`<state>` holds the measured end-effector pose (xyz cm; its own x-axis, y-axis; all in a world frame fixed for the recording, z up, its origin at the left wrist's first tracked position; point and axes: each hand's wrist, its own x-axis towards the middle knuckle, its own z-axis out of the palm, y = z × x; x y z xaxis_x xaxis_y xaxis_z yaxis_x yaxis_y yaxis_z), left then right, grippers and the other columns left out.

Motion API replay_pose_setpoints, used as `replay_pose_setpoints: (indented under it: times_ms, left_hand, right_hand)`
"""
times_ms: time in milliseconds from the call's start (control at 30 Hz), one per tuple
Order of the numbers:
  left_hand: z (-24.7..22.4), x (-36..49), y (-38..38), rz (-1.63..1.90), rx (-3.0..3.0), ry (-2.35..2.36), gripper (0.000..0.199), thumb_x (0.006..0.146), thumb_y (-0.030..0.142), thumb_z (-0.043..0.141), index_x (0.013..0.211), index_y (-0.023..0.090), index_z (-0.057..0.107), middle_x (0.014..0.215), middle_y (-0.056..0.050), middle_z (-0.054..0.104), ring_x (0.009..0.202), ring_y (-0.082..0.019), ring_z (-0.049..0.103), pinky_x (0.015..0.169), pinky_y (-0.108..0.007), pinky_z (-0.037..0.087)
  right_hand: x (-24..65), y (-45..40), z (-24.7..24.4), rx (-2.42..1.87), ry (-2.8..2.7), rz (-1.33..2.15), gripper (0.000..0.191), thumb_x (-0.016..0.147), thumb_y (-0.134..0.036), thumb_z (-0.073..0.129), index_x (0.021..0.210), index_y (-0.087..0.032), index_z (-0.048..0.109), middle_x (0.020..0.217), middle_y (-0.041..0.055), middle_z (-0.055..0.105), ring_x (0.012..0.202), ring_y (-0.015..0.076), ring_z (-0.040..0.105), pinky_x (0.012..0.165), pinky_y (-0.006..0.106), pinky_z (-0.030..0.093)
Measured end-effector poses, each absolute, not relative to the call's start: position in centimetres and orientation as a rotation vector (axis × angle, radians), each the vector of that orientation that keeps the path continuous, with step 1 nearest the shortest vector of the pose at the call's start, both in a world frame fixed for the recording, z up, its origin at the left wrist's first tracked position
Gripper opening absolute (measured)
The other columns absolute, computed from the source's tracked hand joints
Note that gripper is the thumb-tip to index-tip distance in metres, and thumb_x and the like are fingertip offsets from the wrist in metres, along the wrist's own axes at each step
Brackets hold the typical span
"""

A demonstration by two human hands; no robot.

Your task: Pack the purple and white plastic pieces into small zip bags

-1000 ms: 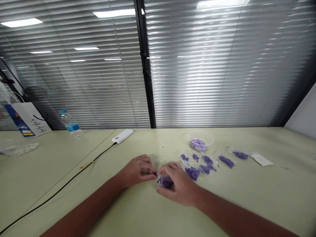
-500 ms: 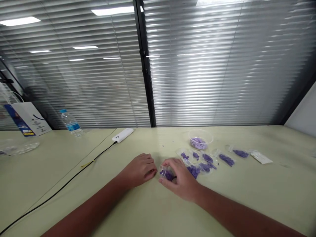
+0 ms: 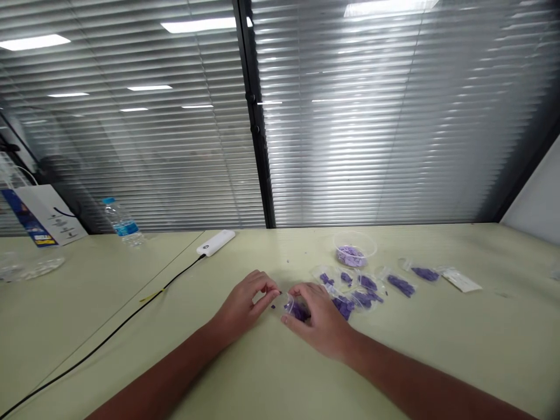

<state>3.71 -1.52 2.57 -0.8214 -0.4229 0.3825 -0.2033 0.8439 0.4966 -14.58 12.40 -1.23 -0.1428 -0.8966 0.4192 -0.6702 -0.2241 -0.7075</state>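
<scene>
My left hand [image 3: 242, 306] rests on the pale green table top [image 3: 459, 350], its thumb and fingertips pinched on a tiny purple piece [image 3: 280, 293]. My right hand [image 3: 321, 315] cups a clear plastic bag [image 3: 294, 310] of purple pieces, and its fingers hide part of the bag. A loose purple bit [image 3: 273, 306] lies on the table between my hands. Just beyond my right hand sit several small clear bags of purple pieces [image 3: 345, 306].
Further back stand a round clear tub of lilac pieces [image 3: 352, 252] and a white packet [image 3: 460, 280]. A white power bank [image 3: 215, 242] trails a black cable [image 3: 109, 335]. A water bottle [image 3: 122, 224] and paper bag [image 3: 44, 217] stand far left, before window blinds.
My left fingertips have risen toward the back of the table, and a small purple bit now shows on the table. The right hand and its bag have barely moved.
</scene>
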Motion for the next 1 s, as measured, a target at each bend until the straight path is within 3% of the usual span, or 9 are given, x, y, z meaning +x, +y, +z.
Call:
replay_pose_setpoints:
  times_ms: [133,367,633,1000]
  left_hand:
    - [2.7,3.5,0.2,-0.774,0.534,-2.481,0.023,0.101,0.04,0.058,0.098,0.026,0.076,0.082,0.0,0.067,0.075,-0.013,0.059,0.067,-0.024,0.041]
    - [2.6,4.2,-2.0,-0.729,0.646,-2.462,0.025,0.1,0.04,0.055,0.1,0.025,0.075,0.085,0.001,0.07,0.07,-0.012,0.058,0.061,-0.023,0.039]
    - [2.1,4.8,-4.2,-0.657,0.34,-2.779,0.011,0.092,0.03,0.062,0.093,0.022,0.07,0.088,-0.003,0.066,0.092,-0.018,0.059,0.078,-0.026,0.045]
    - [2.0,4.2,-3.0,-0.623,0.49,-2.833,0.011,0.094,0.027,0.056,0.087,0.018,0.059,0.086,-0.001,0.058,0.084,-0.017,0.051,0.076,-0.027,0.04]
  right_hand:
    - [-14.7,12.5,-1.1,-1.883,1.738,-1.3,0.029,0.087,-0.037,0.072,0.112,-0.026,0.06,0.11,0.0035,0.064,0.107,0.0238,0.055,0.093,0.039,0.044]
    - [-14.7,12.4,-1.5,-1.834,1.738,-1.342,0.034,0.086,-0.038,0.073,0.114,-0.025,0.061,0.113,0.0046,0.063,0.111,0.0239,0.055,0.097,0.039,0.044]
    - [-15.0,12.8,-0.8,-1.738,1.632,-1.382,0.029,0.093,-0.038,0.065,0.119,-0.025,0.059,0.116,0.0041,0.063,0.112,0.0219,0.056,0.098,0.036,0.044]
    - [-14.6,12.5,-1.2,-1.835,1.678,-1.298,0.027,0.086,-0.038,0.073,0.108,-0.025,0.063,0.107,0.0023,0.066,0.107,0.0233,0.056,0.094,0.037,0.044]
